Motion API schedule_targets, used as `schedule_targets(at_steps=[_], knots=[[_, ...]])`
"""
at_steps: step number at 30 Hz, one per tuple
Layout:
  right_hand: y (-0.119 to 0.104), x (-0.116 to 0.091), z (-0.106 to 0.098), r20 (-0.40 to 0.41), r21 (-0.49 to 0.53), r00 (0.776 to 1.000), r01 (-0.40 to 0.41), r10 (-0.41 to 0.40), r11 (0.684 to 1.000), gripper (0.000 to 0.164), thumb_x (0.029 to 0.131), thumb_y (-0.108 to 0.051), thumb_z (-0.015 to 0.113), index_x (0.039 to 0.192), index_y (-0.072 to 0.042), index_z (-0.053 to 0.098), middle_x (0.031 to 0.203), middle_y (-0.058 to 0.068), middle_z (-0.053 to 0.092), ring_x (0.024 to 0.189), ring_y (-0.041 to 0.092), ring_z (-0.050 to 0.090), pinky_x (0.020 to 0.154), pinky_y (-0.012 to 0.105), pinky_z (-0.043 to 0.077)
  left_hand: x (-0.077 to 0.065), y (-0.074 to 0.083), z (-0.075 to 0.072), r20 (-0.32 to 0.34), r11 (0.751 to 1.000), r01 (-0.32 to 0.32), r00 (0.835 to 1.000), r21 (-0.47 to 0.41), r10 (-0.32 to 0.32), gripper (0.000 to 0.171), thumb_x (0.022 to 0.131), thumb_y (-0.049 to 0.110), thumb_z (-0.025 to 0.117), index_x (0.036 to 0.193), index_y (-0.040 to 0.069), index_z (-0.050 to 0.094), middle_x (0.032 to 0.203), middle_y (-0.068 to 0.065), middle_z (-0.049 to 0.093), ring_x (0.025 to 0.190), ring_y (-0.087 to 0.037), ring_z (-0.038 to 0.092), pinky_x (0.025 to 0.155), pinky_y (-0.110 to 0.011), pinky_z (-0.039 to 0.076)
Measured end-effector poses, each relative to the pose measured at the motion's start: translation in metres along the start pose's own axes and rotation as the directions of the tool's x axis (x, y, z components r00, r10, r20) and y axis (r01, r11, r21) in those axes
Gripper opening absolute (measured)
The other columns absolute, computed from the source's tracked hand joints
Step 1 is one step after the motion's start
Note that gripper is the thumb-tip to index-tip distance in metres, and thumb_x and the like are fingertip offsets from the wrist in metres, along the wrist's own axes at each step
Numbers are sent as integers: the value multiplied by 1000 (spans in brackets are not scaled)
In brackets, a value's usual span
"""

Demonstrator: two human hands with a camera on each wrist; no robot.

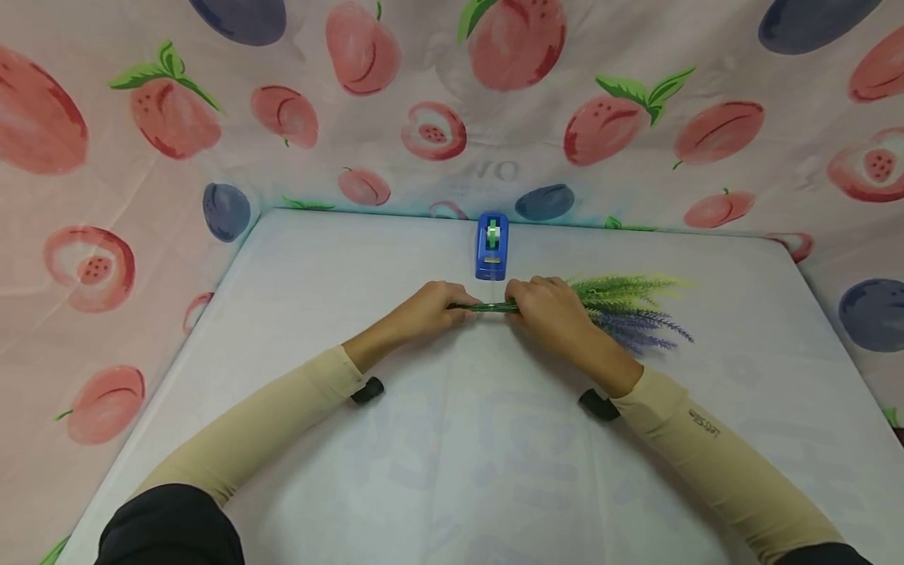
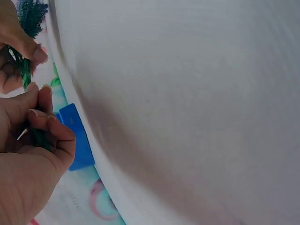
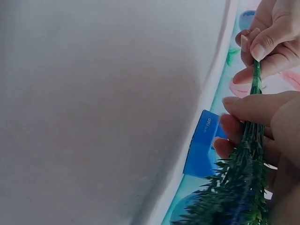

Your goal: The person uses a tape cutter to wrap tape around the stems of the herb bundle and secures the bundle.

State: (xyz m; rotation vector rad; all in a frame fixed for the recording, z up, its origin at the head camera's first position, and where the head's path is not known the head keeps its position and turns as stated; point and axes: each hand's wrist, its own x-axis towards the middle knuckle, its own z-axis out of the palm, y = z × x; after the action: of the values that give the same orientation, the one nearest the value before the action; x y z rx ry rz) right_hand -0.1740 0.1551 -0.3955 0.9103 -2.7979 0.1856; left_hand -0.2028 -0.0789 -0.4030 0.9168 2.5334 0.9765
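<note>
A bunch of artificial flowers (image 1: 636,314) with yellow-green and purple sprigs lies sideways above the table, its heads pointing right. My left hand (image 1: 439,308) pinches the ends of the green stems (image 1: 494,308). Closer to the heads, my right hand (image 1: 554,314) grips the same stems. Between the two hands a short stretch of stem shows. Just beyond it stands a blue tape dispenser (image 1: 491,249), and a strip of clear tape seems to reach from it toward the stems. In the right wrist view the leafy part (image 3: 234,183) hangs below the right hand (image 3: 276,122).
A white cloth covers the table (image 1: 452,471). Behind and at the sides hangs a pink curtain (image 1: 523,118) printed with peaches and dark fruit. Each wrist carries a small black device, such as the one (image 1: 599,405) under the right sleeve.
</note>
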Motion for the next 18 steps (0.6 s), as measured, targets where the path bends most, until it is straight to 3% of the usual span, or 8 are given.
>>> schedule_targets(at_steps=[4,8,12,18], knots=[[2,-1,0,-50,6,999,9,-9,1000,15,88,-17,82,96,-7,74,89,6,68,79,25,65,82,44,55,0,-1,0,3,1000,24,1000,-10,-24,25,99,11,67,122,7,75,99,-5,75,84,-14,58,79,-29,47],[3,-3,0,-98,12,995,23,-22,1000,19,84,-19,85,99,-9,79,91,7,60,76,23,63,72,39,55,-1,-2,0,1,996,56,998,-69,-56,26,100,11,64,125,8,73,94,-5,76,81,-15,62,75,-28,49],[4,-4,1,-117,32,993,21,-17,999,21,84,-20,85,101,-9,81,88,6,62,69,20,62,61,35,53,-2,-1,-1,-22,990,75,997,-122,-79,21,102,9,61,121,11,68,90,-5,76,77,-18,66,69,-26,51],[7,-2,0,-144,17,989,38,-35,999,12,88,-17,81,96,-8,81,82,5,66,70,21,64,66,38,55,-1,1,0,-52,989,88,994,-120,-94,17,104,8,56,116,11,68,95,-7,76,80,-19,66,70,-27,53]])
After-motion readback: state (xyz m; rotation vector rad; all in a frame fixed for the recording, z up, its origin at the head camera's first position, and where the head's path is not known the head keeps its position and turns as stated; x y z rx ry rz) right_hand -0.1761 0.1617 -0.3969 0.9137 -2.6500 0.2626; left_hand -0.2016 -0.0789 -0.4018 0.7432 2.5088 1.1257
